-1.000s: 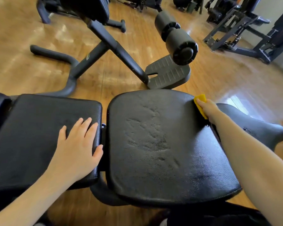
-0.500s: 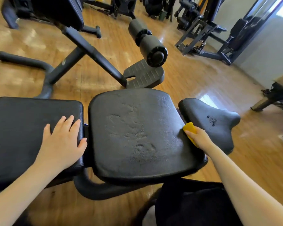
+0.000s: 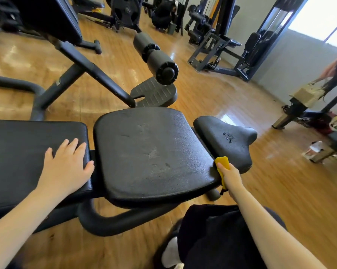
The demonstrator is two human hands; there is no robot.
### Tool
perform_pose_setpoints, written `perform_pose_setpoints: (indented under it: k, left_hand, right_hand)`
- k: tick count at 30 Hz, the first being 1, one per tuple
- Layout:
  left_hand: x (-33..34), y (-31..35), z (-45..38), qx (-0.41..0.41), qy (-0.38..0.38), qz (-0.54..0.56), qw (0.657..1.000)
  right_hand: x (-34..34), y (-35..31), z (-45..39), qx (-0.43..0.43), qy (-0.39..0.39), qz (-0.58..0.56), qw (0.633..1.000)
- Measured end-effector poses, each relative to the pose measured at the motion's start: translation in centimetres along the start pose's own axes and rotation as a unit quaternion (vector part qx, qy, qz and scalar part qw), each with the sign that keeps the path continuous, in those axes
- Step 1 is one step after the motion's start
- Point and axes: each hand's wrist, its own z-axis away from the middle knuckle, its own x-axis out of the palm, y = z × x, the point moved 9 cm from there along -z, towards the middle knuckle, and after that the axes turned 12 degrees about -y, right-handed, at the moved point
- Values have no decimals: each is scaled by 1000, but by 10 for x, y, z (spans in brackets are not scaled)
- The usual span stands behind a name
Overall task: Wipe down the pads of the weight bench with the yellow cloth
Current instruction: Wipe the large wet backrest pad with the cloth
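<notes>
**Cloth at right edge of middle pad**

Right hand grips the yellow cloth, fingers curled round it, pressing it on the near right edge of the middle pad, just beside the small end pad. Left hand lies flat, fingers spread wide, on the left pad. Wood floor beneath.

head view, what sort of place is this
Most likely a gym: a padded weight bench under the hands, a foam roller pad on the next frame, and cable weight machines along the far wall on a wooden floor.
</notes>
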Motion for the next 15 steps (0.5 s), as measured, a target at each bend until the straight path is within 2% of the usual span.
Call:
perform_pose_setpoints:
  k: [6, 10, 13, 15]
  left_hand:
    - [0, 0, -1, 1, -1, 0, 1000]
    - [1, -1, -1, 3, -2, 3, 1000]
    - [1, -1, -2, 4, -6, 1, 1000]
    - [0, 1, -1, 7, -6, 3, 1000]
  right_hand:
    - [11, -1, 31, -37, 84, -60, 994]
    - [38, -18, 70, -86, 111, -14, 990]
    - [74, -38, 98, -133, 84, 42, 987]
    - [102, -60, 118, -196, 67, 113, 972]
